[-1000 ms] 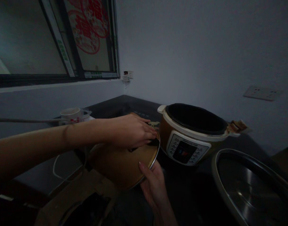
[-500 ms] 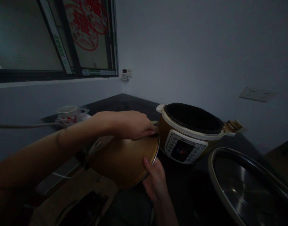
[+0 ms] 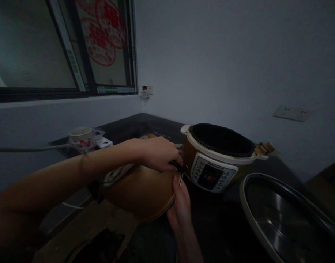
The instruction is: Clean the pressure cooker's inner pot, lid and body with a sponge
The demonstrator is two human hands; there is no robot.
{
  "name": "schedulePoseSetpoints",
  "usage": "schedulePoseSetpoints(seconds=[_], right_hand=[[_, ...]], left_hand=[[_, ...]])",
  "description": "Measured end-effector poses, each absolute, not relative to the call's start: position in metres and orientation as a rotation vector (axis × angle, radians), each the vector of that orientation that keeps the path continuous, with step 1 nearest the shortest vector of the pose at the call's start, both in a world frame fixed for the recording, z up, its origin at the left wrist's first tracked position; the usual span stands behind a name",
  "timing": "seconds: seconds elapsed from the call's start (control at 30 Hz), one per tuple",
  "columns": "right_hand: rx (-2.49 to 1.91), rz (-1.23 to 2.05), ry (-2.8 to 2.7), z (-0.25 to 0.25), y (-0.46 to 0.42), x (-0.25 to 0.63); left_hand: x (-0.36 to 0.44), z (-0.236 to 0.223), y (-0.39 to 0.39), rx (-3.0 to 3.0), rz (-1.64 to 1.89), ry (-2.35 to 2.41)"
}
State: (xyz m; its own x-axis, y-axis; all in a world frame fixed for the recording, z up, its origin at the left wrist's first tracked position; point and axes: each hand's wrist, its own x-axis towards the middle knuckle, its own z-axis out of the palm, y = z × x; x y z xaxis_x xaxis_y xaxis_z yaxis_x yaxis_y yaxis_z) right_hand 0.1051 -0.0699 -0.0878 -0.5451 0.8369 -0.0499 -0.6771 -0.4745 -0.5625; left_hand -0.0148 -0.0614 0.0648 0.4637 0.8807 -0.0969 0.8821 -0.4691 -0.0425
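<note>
A golden, domed pot lid (image 3: 142,188) with a thin metal rim is tilted on its side in front of me. My right hand (image 3: 181,201) grips its right edge, thumb on the golden face and fingers behind the rim. My left hand (image 3: 162,153) reaches across the top of it, fingers closed on a small black piece (image 3: 179,166) at the rim. Whether that piece is part of the lid or separate, I cannot make out. Just to the right stands an electric pressure cooker (image 3: 214,171), uncovered, its dark inside showing.
A metal-rimmed round lid or pan (image 3: 279,215) lies at the right front on the dark counter (image 3: 211,226). At the left are a wrapped cup (image 3: 81,137) and a white box (image 3: 104,142). A brown piece (image 3: 267,148) sits at the cooker's right handle. Wall sockets (image 3: 292,113) are behind.
My left hand has shifted slightly down along the rim, and more of the black piece shows. My right thumb has moved closer to it. The view has tipped slightly.
</note>
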Motion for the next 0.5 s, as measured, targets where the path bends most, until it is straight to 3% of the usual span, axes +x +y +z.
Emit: schedulePoseSetpoints(seconds=[0.3,0.5], right_hand=[[-0.534,2.034,-0.572,-0.093,-0.071,0.107],[-0.548,2.007,-0.548,-0.096,-0.073,0.116]], left_hand=[[-0.02,0.079,-0.025,2.467,-0.319,1.769],[-0.029,0.084,-0.02,2.4,-0.222,1.584]])
